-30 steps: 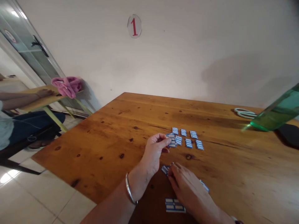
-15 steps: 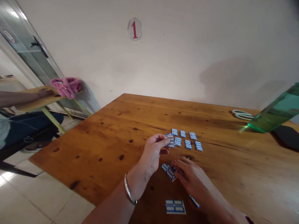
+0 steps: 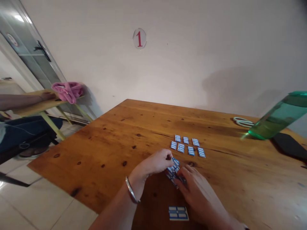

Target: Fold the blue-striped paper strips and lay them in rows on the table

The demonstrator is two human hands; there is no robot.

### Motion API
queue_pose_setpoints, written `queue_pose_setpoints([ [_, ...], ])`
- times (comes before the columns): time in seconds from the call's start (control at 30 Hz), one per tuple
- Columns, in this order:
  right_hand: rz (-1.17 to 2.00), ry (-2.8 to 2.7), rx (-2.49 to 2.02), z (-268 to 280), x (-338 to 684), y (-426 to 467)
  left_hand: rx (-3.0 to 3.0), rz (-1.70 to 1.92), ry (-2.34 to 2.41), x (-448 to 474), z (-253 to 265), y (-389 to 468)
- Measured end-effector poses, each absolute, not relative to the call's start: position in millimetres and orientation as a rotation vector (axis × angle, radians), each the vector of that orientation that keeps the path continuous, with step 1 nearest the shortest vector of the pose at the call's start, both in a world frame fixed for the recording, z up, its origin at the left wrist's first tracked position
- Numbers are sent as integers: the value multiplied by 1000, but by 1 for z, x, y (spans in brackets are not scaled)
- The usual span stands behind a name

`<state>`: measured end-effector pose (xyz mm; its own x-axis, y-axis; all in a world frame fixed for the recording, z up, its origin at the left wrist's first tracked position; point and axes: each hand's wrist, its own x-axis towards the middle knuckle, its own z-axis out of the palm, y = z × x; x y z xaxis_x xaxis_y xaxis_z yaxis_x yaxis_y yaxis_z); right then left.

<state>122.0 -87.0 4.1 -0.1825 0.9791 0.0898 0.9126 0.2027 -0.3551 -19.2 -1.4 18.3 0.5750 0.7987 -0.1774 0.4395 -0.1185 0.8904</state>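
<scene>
My left hand (image 3: 159,161) pinches a small blue-and-white label sheet (image 3: 176,161) between thumb and fingers, just above a loose pile of like sheets (image 3: 170,175). Close beside it, my right hand (image 3: 195,182) has its fingers curled over the right side of that pile, gripping sheets there; its fingertips partly hide them. Beyond my hands lie several small bundles of label sheets (image 3: 181,147) in two rows. A larger label sheet (image 3: 178,213) lies flat near the table's front, left of my right forearm.
The wooden table (image 3: 115,134) meets a white wall at its back. On the right are a green bottle (image 3: 275,118), a white coiled cable (image 3: 242,122) and a black flat object (image 3: 289,145). At left, another person's arm (image 3: 21,101) rests on a small table beside a pink cloth (image 3: 68,91).
My left hand has drawn back from the rows to the pile. A bundle now lies at the left end of the nearer row. My right hand stays at the pile.
</scene>
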Motion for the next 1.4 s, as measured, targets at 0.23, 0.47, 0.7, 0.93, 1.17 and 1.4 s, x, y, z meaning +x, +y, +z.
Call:
queue_pose_setpoints([
  [0.23,255,-2275,-1901,3,110,-89,1820,416,1104,-18,17,-1],
  [0.47,277,-2253,-1907,1,106,-87,1842,452,1167,-16,18,-3],
  [0.7,217,-2287,-1769,-6,107,-90,1828,492,1200,-15,17,-5],
  [0.93,267,-2274,-1863,3,103,-91,1787,597,1310,-14,17,-3],
  [1.17,26,-2426,-1858,-1,97,-89,1754,642,1321,-13,17,-3],
  [1.4,-288,-2497,-1767,3,79,-101,1699,673,1296,-11,15,-3],
])
